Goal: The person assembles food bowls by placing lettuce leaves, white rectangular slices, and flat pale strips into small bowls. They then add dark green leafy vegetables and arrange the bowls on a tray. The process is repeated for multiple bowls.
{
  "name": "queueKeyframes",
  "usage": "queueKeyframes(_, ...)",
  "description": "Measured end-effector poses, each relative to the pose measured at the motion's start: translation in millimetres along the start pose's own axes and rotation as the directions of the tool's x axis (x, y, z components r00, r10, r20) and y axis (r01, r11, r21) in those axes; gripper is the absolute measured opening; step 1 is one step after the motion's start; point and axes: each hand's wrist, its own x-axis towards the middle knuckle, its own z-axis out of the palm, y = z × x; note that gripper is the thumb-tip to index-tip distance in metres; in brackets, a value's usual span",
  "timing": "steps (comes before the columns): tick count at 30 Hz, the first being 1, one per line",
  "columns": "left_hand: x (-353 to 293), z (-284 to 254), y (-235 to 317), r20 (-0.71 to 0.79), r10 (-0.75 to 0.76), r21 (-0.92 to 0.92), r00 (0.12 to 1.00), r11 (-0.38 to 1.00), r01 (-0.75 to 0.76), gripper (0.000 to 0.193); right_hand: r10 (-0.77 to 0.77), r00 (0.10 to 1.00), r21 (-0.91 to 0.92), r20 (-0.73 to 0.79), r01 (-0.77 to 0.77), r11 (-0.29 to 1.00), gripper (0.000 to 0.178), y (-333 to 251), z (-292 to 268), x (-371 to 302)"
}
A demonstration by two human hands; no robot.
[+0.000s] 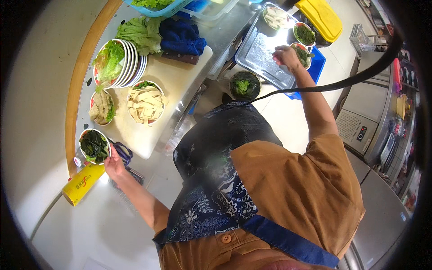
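My left hand [115,164] grips the side of a white bowl [108,143] filled with dark green seaweed [93,145], low on the left beside the counter. A pair of dark-handled scissors [123,153] lies right by it. Over the metal tray [261,60] at the upper right, my right hand [285,57] has its fingers curled together. What they hold, if anything, is hidden. Just beyond that hand stands a bowl of green leaves [303,55]. Behind it are a bowl of chopped greens [304,34] and a bowl of pale strips [275,18].
On the cutting board [135,139] stands a bowl of tofu-skin strips [146,104]. Nearby are a bowl of pale pieces [101,108], stacked white plates [130,63], lettuce [141,33] and a blue cloth [182,37]. A yellow roll [83,183] lies by my left hand. A black strap [333,84] crosses the view.
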Motion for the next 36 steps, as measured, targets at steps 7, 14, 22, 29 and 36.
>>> queueKeyframes(7,-94,139,-26,0.386,-0.323,0.576,0.864,0.816,0.048,0.06,-0.156,0.922,0.006,0.353,0.165,0.986,0.029,-90,69,-48)
queueKeyframes(14,-118,261,-212,0.35,-0.73,0.883,0.587,0.466,0.053,0.05,-0.373,0.602,0.355,0.706,0.154,0.922,0.053,-143,92,-115)
queueKeyframes(22,-138,278,-378,0.223,-0.937,0.957,0.27,0.263,0.122,0.053,-0.302,0.832,0.462,0.465,0.063,0.885,0.066,-70,27,-104)
queueKeyframes(29,-114,234,-414,0.024,-0.919,0.91,0.393,0.182,0.372,0.046,0.035,0.991,0.697,0.126,-0.113,0.708,0.058,54,32,-22)
queueKeyframes(36,-113,223,-416,-0.073,-0.904,0.938,0.42,0.081,0.338,0.039,0.145,0.984,0.832,0.101,-0.163,0.531,0.054,98,46,34)
